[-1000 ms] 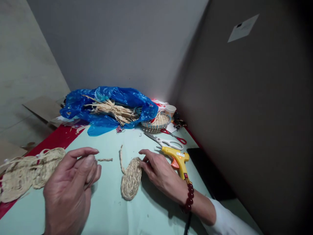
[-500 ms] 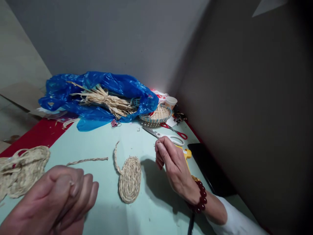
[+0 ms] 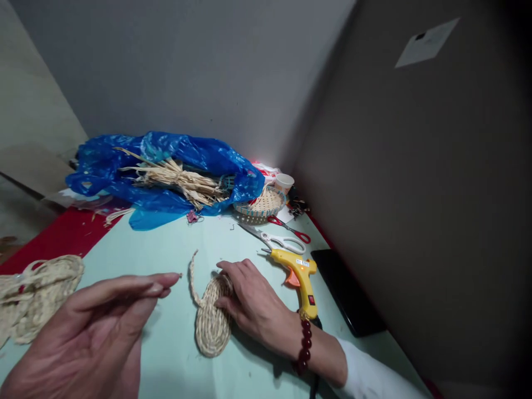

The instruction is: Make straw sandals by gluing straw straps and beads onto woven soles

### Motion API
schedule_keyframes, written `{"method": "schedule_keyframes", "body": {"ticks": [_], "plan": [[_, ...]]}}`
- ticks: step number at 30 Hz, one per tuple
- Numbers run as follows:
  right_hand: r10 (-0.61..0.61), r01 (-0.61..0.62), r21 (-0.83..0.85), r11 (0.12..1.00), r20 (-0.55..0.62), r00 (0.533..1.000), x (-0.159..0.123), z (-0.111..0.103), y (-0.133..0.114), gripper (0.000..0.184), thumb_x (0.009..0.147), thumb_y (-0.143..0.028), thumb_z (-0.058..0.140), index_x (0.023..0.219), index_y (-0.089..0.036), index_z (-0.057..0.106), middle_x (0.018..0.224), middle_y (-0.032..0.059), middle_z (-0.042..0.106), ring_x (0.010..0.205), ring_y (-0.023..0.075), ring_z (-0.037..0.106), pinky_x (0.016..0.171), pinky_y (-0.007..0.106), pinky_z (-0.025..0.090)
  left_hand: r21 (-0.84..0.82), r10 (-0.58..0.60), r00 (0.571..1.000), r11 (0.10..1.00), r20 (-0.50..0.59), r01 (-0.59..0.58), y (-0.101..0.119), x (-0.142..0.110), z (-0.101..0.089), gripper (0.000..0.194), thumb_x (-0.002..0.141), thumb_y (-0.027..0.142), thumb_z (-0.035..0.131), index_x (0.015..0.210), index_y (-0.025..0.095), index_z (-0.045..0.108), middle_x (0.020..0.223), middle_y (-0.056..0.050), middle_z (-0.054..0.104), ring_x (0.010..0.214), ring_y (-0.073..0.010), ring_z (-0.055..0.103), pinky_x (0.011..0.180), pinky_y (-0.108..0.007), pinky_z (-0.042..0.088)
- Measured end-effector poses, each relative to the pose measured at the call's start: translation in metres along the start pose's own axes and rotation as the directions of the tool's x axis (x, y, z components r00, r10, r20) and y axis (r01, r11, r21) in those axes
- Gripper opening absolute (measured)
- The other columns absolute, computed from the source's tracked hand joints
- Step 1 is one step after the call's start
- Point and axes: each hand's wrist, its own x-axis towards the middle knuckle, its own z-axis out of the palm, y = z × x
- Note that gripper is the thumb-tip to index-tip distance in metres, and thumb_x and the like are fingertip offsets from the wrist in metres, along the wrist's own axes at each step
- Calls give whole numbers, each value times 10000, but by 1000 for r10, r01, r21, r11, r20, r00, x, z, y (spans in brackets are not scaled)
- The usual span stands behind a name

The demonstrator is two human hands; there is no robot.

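Observation:
A flat oval sole of coiled braided straw (image 3: 211,332) lies on the table, with a loose braid end (image 3: 193,277) sticking up at its left. My right hand (image 3: 253,302) grips its upper right edge, thumb on top and fingers around the far side. Nearer the camera, my left hand (image 3: 103,321) is raised with thumb and fingers pressed together. What it pinches, if anything, I cannot make out. Just past its fingertips shows the small tip of a braided cord (image 3: 180,275); the rest of that cord is hidden behind the hand.
A yellow glue gun (image 3: 301,277) lies right of my right hand, beside a black flat object (image 3: 349,291). Behind are white scissors (image 3: 282,243), red scissors (image 3: 291,228), a woven basket (image 3: 264,205) and a blue bag (image 3: 112,166) with straw (image 3: 178,177). More braided straw (image 3: 50,293) sits left.
My right hand has come down and left from above the glue gun and taken hold of the sole. My left hand has unrolled from a fist to straightened, pressed-together fingers.

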Motion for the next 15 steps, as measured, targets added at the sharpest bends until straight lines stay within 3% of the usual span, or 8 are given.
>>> {"method": "schedule_keyframes", "body": {"ticks": [4,7,10,15], "plan": [[80,-69,210,975,-47,996,-1,-3,1,435,831,-155,697,1238,-124,546,1072,97,591,971,229,529,899,394,454,-135,-129,992,982,5,129,22,-8,11,142,817,275,738,959,270,747,756,73,754,729,-131,734,802,-186,593],[115,-83,414,907,-51,992,0,-14,0,333,835,-202,698,1144,-152,586,927,29,580,834,168,563,757,294,499,-165,-180,983,969,32,183,30,-10,15,130,827,271,727,956,278,745,791,85,733,703,-100,702,800,-149,568],[111,-54,553,831,-69,991,1,-32,-5,262,814,-225,718,1057,-161,644,834,-5,567,771,138,558,708,250,481,-165,-222,973,959,60,229,26,-9,13,162,809,298,746,970,289,746,807,88,735,677,-87,697,768,-129,558],[62,29,660,751,-114,991,-3,-57,-12,235,799,-261,735,1014,-182,682,917,13,630,841,139,591,766,256,479,-94,-298,945,946,133,311,14,-4,10,193,804,371,744,988,317,720,822,106,745,672,-82,715,745,-115,553]]}}
